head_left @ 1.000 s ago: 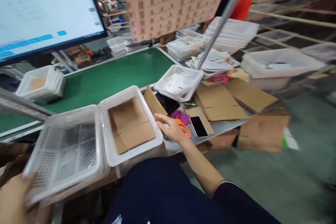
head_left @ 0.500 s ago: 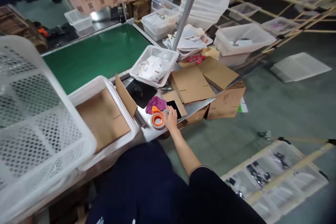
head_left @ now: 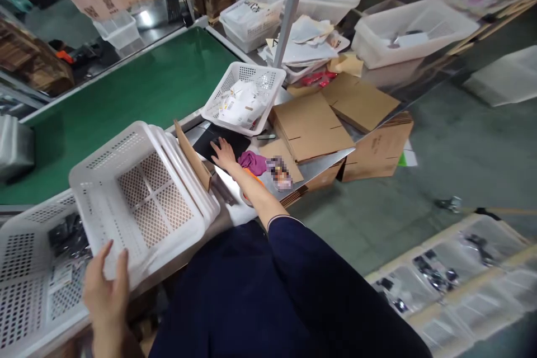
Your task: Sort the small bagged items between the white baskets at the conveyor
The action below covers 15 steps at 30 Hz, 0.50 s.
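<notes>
Near the front corner of an upper white plastic basket [head_left: 96, 179], my left hand [head_left: 107, 291] has its thumb and fingers apart, holding nothing. This basket rests on another white basket and tilts over a lower basket [head_left: 25, 268] with dark packaged items. My right hand [head_left: 224, 155] is over a black mouse pad [head_left: 241, 142], fingers spread. A dark mouse is mostly hidden under those fingers; firm contact cannot be made out. Beside the right forearm lie a purple cloth [head_left: 254, 162] and a phone [head_left: 279, 173] with its screen lit. The forearm mostly covers an orange-cored tape roll [head_left: 246, 197].
A perforated basket of white papers [head_left: 243, 102] stands beyond the pad. Flat cardboard boxes [head_left: 312, 126] are stacked to the right. A green conveyor belt [head_left: 168, 78] runs behind, and a metal post [head_left: 291, 11] rises from the bench.
My right hand has moved left from the phone to the mouse pad. The phone's screen has lit up. My left hand has come into view, and the upper basket has moved right onto another basket.
</notes>
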### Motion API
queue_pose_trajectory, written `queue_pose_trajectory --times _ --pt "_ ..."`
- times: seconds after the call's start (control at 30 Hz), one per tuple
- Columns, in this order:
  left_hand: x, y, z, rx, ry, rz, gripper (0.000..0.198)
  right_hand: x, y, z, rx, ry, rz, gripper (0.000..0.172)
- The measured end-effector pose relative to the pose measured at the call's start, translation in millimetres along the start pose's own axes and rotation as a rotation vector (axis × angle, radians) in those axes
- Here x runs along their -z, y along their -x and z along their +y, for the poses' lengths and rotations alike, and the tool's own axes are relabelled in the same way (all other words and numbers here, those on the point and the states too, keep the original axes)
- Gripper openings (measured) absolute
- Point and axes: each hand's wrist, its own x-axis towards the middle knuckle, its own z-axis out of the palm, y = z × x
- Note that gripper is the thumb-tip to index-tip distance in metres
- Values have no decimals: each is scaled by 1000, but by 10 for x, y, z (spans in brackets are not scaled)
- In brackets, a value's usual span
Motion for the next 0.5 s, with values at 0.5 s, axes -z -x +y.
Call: queue_pose_trajectory --times 0.5 --pt "-1068 334 648 -371 -192 -691 55 302 -173 -145 99 -52 240 58"
